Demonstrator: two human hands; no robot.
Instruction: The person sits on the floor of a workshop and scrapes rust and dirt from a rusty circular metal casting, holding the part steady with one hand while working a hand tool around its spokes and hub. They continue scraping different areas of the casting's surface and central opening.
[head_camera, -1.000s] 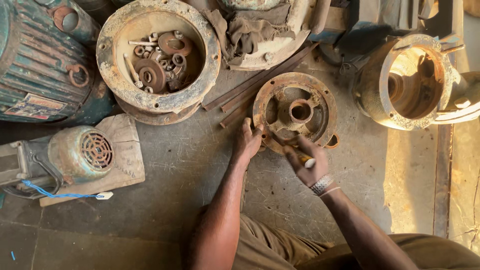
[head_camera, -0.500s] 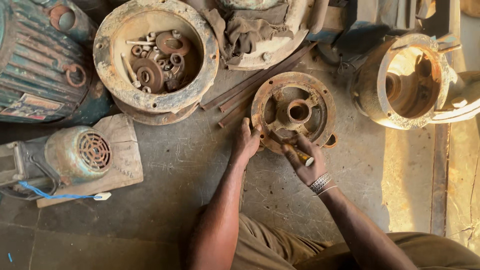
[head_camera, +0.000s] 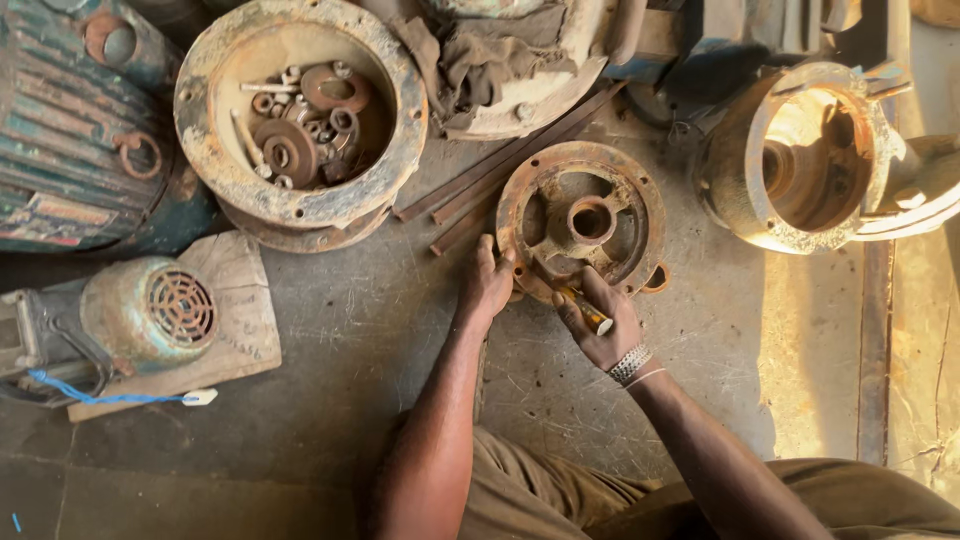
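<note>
One rusty end cover (head_camera: 583, 222), two hands on it, on a dusty concrete floor (head_camera: 360, 340).

I count one ribbed motor body (head_camera: 60, 130), two open round housings (head_camera: 300, 120) and (head_camera: 810, 155), one small fan motor (head_camera: 140, 315) left of my fingers. My left hand (head_camera: 487, 283) presses flat on the cover's rim; my right hand (head_camera: 598, 320) is clenched round a yellow-handled tool (head_camera: 587, 309) at its near edge.

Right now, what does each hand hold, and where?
Right hand grips a small tool by its yellow handle; left hand holds nothing, resting on the rusty round cover rim.
</note>
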